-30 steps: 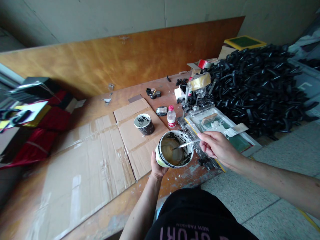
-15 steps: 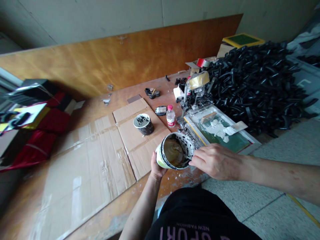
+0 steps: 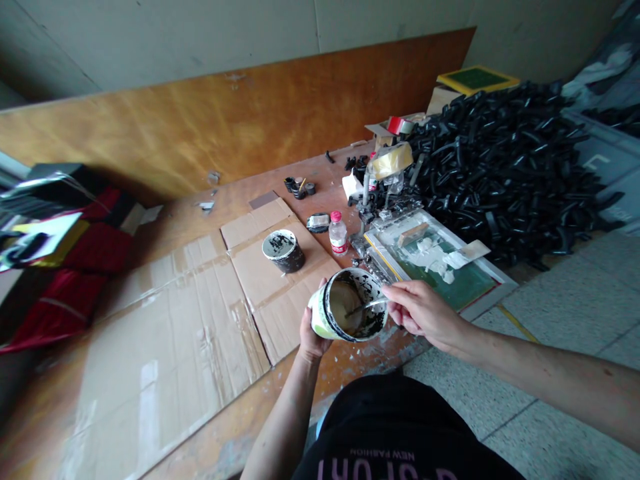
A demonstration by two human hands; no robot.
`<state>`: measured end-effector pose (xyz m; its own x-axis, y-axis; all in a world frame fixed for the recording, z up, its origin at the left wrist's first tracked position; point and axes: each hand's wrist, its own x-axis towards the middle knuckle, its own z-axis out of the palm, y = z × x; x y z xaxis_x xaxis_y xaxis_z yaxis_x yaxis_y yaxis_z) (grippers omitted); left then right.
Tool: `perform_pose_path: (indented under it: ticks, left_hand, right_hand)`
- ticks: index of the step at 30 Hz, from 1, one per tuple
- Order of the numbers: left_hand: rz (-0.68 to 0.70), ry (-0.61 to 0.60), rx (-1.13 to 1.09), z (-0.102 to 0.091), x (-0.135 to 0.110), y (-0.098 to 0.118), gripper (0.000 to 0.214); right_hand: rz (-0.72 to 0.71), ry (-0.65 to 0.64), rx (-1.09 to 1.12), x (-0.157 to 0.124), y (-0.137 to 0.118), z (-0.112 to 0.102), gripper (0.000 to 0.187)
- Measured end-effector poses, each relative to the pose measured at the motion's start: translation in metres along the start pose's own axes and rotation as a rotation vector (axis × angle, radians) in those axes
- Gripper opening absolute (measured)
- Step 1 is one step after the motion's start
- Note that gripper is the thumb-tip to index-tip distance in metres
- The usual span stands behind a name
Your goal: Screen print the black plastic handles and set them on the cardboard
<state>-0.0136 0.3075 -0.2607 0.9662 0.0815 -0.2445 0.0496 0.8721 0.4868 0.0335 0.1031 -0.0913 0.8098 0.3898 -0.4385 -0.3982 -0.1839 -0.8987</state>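
Observation:
My left hand (image 3: 313, 331) is wrapped round the side of a white and green tub (image 3: 325, 315), which tilts toward me above the table's front edge. Pale, thick paste (image 3: 344, 308) fills its lower part, and black smears cover the inner wall. Pinched in my right hand (image 3: 419, 308) is a thin, shiny stirring stick (image 3: 373, 304) whose far end dips into the paste. A second tub (image 3: 283, 251), streaked black and white, stands upright on the cardboard, beyond the held one.
Flattened cardboard (image 3: 175, 333) covers much of the table. A red-capped bottle (image 3: 338, 235) stands behind the held tub. To the right lie a framed screen (image 3: 470, 290) and a large heap of black plastic parts (image 3: 500, 167). Red and black boxes (image 3: 95, 247) sit at left.
My right hand has lifted and turned, showing more of the stick, whose end stays in the paste. The tub stays in my left hand. The view has shifted slightly.

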Motion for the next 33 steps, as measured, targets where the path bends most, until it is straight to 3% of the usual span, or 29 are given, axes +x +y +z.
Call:
perform_pose_path:
  ticks: [6, 10, 12, 14, 17, 19, 24, 29, 33]
  left_hand:
    - [-0.126, 0.126, -0.112, -0.024, 0.0, -0.01, 0.052]
    - [-0.156, 0.065, -0.153, -0.029, -0.002, -0.013, 0.05]
    - [-0.177, 0.028, -0.165, -0.029, -0.004, -0.015, 0.051]
    - [-0.197, 0.013, -0.176, -0.027, -0.005, -0.016, 0.053]
    - [-0.216, 0.016, -0.202, -0.023, -0.005, -0.017, 0.059]
    - [-0.214, 0.013, -0.218, -0.02, -0.005, -0.015, 0.062]
    - [-0.169, 0.028, -0.212, -0.023, -0.003, -0.01, 0.06]
    - [-0.207, 0.016, -0.172, -0.025, -0.003, -0.008, 0.06]
    - [-0.186, -0.011, -0.143, -0.016, -0.002, -0.009, 0.057]
  right_hand:
    - [0.021, 0.123, 0.187, 0.009, 0.006, -0.009, 0.045]
    - [-0.131, 0.168, -0.07, 0.008, 0.003, -0.02, 0.042]
    - [-0.366, 0.196, -0.415, 0.004, -0.002, -0.024, 0.041]
    - [-0.712, 0.201, -0.823, -0.002, -0.007, -0.026, 0.04]
    - [-1.203, 0.069, -1.324, -0.011, -0.012, -0.026, 0.031]
    - [-1.368, -0.064, -1.522, -0.016, -0.015, -0.024, 0.025]
    - [-1.38, -0.27, -1.565, -0.019, -0.035, -0.026, 0.022]
    - [-1.417, -0.098, -1.488, -0.019, -0.069, -0.026, 0.03]
    - [-1.525, -0.034, -1.542, -0.017, -0.062, -0.014, 0.024]
